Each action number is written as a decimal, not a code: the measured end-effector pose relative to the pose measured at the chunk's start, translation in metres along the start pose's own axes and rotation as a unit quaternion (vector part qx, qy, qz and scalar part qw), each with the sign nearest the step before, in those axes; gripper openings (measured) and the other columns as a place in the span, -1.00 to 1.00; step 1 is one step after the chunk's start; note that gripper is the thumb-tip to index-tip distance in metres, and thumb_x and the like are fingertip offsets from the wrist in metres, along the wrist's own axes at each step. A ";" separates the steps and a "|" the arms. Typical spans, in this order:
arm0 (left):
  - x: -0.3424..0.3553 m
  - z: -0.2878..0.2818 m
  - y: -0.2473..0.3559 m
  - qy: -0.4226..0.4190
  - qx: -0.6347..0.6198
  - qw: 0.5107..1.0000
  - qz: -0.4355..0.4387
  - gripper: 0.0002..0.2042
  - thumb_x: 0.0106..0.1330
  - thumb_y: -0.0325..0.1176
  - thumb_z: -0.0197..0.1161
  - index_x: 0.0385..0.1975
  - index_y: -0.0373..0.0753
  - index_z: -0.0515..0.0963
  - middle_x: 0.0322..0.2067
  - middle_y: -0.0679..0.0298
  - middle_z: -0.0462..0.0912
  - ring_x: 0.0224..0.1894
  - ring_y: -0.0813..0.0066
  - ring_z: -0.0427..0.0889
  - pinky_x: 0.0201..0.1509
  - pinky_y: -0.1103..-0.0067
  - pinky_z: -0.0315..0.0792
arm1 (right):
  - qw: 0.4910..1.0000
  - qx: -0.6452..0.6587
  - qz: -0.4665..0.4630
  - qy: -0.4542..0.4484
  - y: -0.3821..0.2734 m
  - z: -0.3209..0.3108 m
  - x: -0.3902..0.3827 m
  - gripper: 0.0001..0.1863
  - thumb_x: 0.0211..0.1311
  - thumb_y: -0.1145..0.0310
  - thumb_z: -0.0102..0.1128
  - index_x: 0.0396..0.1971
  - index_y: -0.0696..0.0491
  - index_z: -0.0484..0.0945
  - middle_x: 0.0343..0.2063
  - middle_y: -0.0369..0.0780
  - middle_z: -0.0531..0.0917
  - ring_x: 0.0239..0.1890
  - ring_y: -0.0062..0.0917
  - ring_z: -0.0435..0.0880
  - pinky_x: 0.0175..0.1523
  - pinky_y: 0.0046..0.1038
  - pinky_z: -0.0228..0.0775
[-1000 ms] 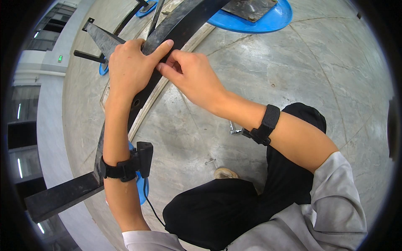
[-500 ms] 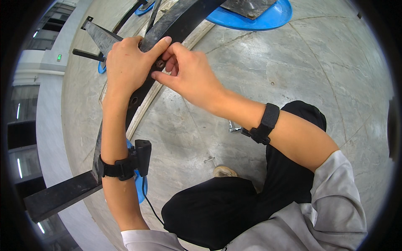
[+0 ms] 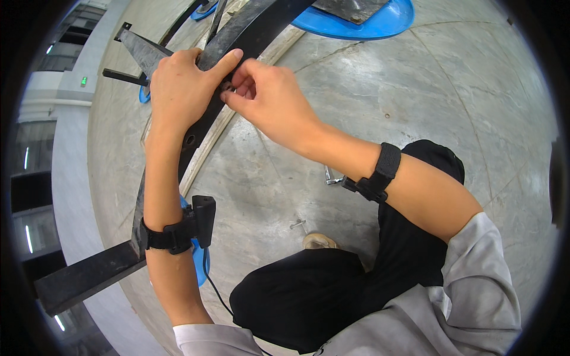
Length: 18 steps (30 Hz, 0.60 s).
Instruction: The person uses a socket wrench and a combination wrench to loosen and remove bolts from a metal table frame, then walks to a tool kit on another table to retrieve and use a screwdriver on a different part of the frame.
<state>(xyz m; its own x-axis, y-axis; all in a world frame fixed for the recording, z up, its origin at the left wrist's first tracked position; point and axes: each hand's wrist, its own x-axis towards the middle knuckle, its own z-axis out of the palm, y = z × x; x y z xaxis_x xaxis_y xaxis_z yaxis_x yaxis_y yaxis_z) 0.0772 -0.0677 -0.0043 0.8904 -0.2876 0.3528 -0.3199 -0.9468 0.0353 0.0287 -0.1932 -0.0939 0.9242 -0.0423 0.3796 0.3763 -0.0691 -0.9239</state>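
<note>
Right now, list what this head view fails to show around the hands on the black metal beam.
- Small part pinched at the black metal beam: head view, hidden by the right hand fingertips.
- Beam face beneath the left hand: head view, covered by the palm.
- Blue disc: head view, cut off by the top edge.
- Small metal pieces on the floor: head view, too small to identify.

Matt black metal over worn, polished concrete

The dark metal bar [image 3: 196, 127] is looking dull and slightly scuffed; the grey concrete floor [image 3: 451, 95] is showing a smooth, faintly glossy, stained finish; the blue disc [image 3: 368, 24] is looking like smooth plastic; the 2 wrist straps [image 3: 383, 172] are appearing as matt black woven cloth.
</note>
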 end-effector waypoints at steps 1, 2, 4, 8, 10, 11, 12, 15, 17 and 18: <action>0.000 0.000 0.000 -0.004 0.001 1.000 -0.004 -0.32 0.08 0.25 0.29 -0.59 -0.48 0.59 -0.71 -0.02 0.55 -0.54 0.04 0.63 -0.33 0.30 0.51 | 1.000 -0.007 -0.015 0.012 0.000 0.000 0.000 -0.73 0.18 0.30 0.34 -0.41 0.25 0.58 -0.57 -0.20 0.65 -0.51 -0.55 0.60 -0.36 -0.51 0.45; 0.000 0.000 -0.001 -0.011 -0.001 1.000 -0.006 -0.32 0.08 0.25 0.29 -0.58 -0.48 0.60 -0.71 -0.02 0.55 -0.55 0.04 0.63 -0.34 0.30 0.51 | 0.999 -0.020 -0.018 0.017 0.000 0.000 0.001 -0.73 0.18 0.31 0.34 -0.41 0.25 0.59 -0.57 -0.20 0.65 -0.51 -0.55 0.60 -0.36 -0.51 0.45; 0.001 0.001 -0.001 -0.018 0.005 1.000 -0.009 -0.32 0.08 0.25 0.30 -0.57 -0.48 0.60 -0.72 -0.01 0.55 -0.55 0.05 0.64 -0.34 0.30 0.51 | 1.000 -0.010 0.018 -0.011 0.001 0.000 0.001 -0.74 0.18 0.32 0.34 -0.39 0.24 0.58 -0.55 -0.20 0.66 -0.49 -0.56 0.60 -0.35 -0.52 0.45; 0.000 0.001 -0.001 0.018 0.008 1.000 0.021 -0.32 0.08 0.26 0.30 -0.57 -0.48 0.61 -0.72 -0.01 0.55 -0.55 0.07 0.64 -0.35 0.31 0.51 | 0.999 0.037 0.018 -0.011 0.001 0.000 0.000 -0.76 0.17 0.34 0.35 -0.36 0.23 0.57 -0.53 -0.20 0.66 -0.49 -0.57 0.60 -0.35 -0.51 0.45; 0.001 0.001 -0.001 -0.014 0.011 1.000 -0.002 -0.32 0.08 0.26 0.30 -0.56 -0.48 0.62 -0.72 0.00 0.55 -0.55 0.06 0.65 -0.35 0.32 0.51 | 1.000 0.011 -0.009 0.004 0.001 -0.001 0.001 -0.76 0.17 0.34 0.35 -0.37 0.23 0.57 -0.53 -0.20 0.66 -0.49 -0.57 0.60 -0.36 -0.51 0.45; 0.002 0.001 -0.001 -0.021 0.008 1.000 -0.006 -0.32 0.08 0.26 0.30 -0.54 -0.48 0.62 -0.71 0.00 0.56 -0.54 0.06 0.65 -0.35 0.32 0.51 | 1.000 -0.010 -0.008 -0.003 0.000 -0.002 0.001 -0.76 0.17 0.35 0.34 -0.37 0.23 0.57 -0.54 -0.20 0.66 -0.49 -0.58 0.60 -0.36 -0.51 0.45; 0.001 0.000 -0.001 -0.021 0.007 1.000 -0.003 -0.31 0.08 0.26 0.30 -0.53 -0.48 0.63 -0.71 0.00 0.56 -0.54 0.06 0.65 -0.34 0.33 0.51 | 1.000 -0.006 0.008 -0.010 -0.001 -0.002 0.001 -0.76 0.17 0.35 0.35 -0.37 0.24 0.57 -0.54 -0.20 0.66 -0.49 -0.58 0.59 -0.37 -0.52 0.45; 0.005 0.000 0.000 -0.005 0.011 1.000 0.008 -0.30 0.07 0.27 0.30 -0.48 -0.49 0.64 -0.70 0.00 0.57 -0.53 0.07 0.66 -0.33 0.34 0.52 | 0.998 0.005 0.049 -0.036 -0.003 -0.005 0.003 -0.76 0.17 0.35 0.35 -0.37 0.24 0.57 -0.54 -0.20 0.65 -0.50 -0.57 0.59 -0.37 -0.52 0.44; 0.005 0.000 0.000 -0.008 0.011 1.000 0.004 -0.29 0.07 0.27 0.30 -0.45 -0.50 0.65 -0.69 -0.01 0.58 -0.53 0.07 0.66 -0.32 0.34 0.53 | 0.999 0.034 0.024 -0.021 -0.003 -0.005 0.003 -0.75 0.17 0.35 0.35 -0.38 0.25 0.57 -0.54 -0.19 0.66 -0.50 -0.57 0.59 -0.37 -0.52 0.44; 0.005 0.001 0.000 -0.020 0.010 1.000 -0.005 -0.29 0.07 0.28 0.29 -0.44 -0.50 0.65 -0.69 -0.01 0.58 -0.52 0.07 0.67 -0.32 0.34 0.53 | 1.000 0.024 0.015 -0.009 -0.004 -0.005 0.003 -0.75 0.17 0.35 0.35 -0.37 0.25 0.57 -0.54 -0.19 0.66 -0.50 -0.56 0.59 -0.37 -0.52 0.44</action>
<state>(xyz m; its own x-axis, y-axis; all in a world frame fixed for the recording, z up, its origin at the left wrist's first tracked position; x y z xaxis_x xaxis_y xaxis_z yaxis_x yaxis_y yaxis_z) 0.0819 -0.0695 -0.0031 0.9059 -0.2828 0.3153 -0.3040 -0.9525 0.0193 0.0299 -0.1976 -0.0891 0.9358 -0.0257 0.3515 0.3511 -0.0204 -0.9361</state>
